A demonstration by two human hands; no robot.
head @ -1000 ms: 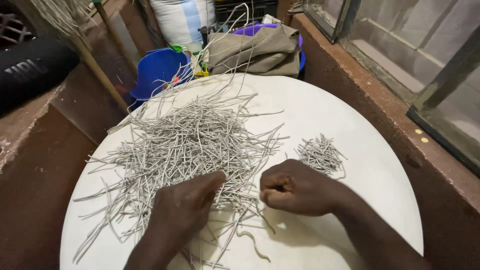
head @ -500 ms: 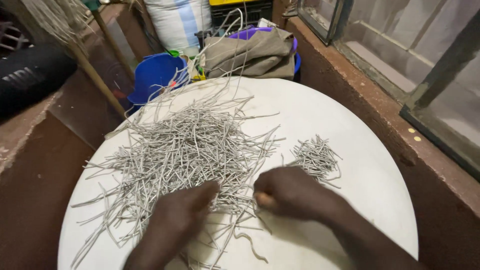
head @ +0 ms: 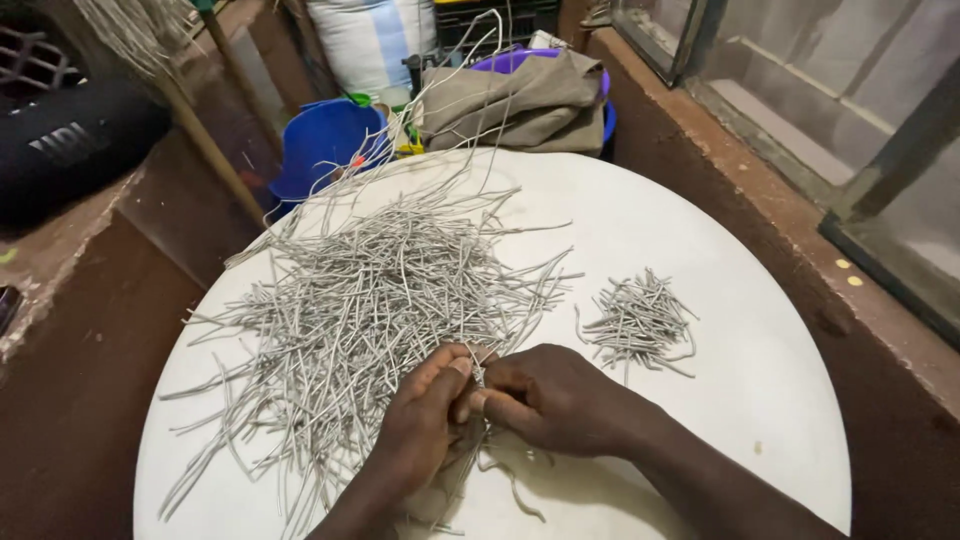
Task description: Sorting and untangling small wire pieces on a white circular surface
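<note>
Grey wire piece (head: 478, 374) pinched between left hand (head: 425, 420) and right hand (head: 555, 400).

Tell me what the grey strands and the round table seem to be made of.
Grey strands: probably plastic-coated wire or cord, matt; they are thin, of even width, and hold gentle bends. Round table: probably white plastic or painted board, smooth with a slight sheen; which one cannot be told. Both hands' fingers pinch one strand.
</note>
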